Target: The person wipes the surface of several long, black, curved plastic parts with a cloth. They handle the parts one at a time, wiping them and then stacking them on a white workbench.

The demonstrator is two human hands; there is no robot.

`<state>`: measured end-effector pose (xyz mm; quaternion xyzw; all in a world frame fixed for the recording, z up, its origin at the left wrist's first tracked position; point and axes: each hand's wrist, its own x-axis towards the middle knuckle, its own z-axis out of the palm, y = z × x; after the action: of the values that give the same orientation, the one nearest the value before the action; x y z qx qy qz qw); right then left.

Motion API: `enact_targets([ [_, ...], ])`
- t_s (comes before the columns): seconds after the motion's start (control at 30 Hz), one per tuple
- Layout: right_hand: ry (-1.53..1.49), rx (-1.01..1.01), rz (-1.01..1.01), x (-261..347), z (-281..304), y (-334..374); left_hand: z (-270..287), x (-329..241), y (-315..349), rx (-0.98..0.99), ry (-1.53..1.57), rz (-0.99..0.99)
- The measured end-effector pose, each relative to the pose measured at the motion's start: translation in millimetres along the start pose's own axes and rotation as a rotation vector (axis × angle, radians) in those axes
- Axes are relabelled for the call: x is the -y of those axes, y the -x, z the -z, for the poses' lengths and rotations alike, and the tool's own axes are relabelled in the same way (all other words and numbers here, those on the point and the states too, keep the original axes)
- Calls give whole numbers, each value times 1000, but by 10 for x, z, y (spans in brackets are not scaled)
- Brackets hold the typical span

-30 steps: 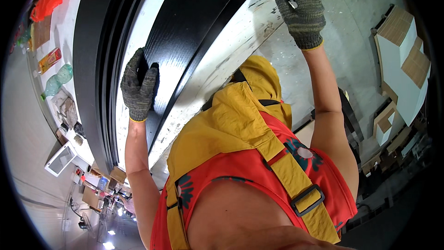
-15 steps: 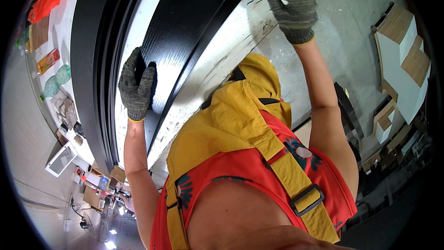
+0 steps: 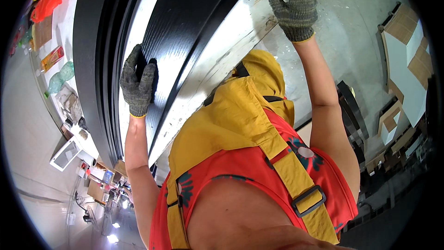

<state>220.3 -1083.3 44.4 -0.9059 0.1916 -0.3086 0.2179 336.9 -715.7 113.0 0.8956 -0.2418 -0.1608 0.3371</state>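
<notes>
Head: right hand (image 3: 294,11) near panel edge (image 3: 215,24)

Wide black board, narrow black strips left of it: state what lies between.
In the head view, a white surface shows between board and strips, the left hand partly covering it.

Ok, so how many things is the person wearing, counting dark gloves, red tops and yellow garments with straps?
Dark gloves: 2, the left glove and the right glove
Red top: 1
Yellow garment with straps: 1
Total: 4
</notes>
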Motion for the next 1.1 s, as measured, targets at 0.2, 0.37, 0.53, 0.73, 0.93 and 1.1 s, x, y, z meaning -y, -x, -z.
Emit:
enact_targets([
  [0.2,12,30,-66,56,120,87,0,-58,-9,4,1,33],
  [0.37,-25,-13,-5,30,0,-5,-12,-19,-15,-4,-4,6],
  [0.53,26,13,-16,-111,16,131,19,-14,-2,30,-53,34],
  [0.73,-33,-66,-47,-33,-40,60,6,-16,-6,25,8,58],
  [0.93,62,-28,13,-175,-38,133,12,-8,-14,21,-39,4],
  [1.1,-81,-90,-74,-22,-44,18,-14,-54,-33,-5,-21,-5],
])
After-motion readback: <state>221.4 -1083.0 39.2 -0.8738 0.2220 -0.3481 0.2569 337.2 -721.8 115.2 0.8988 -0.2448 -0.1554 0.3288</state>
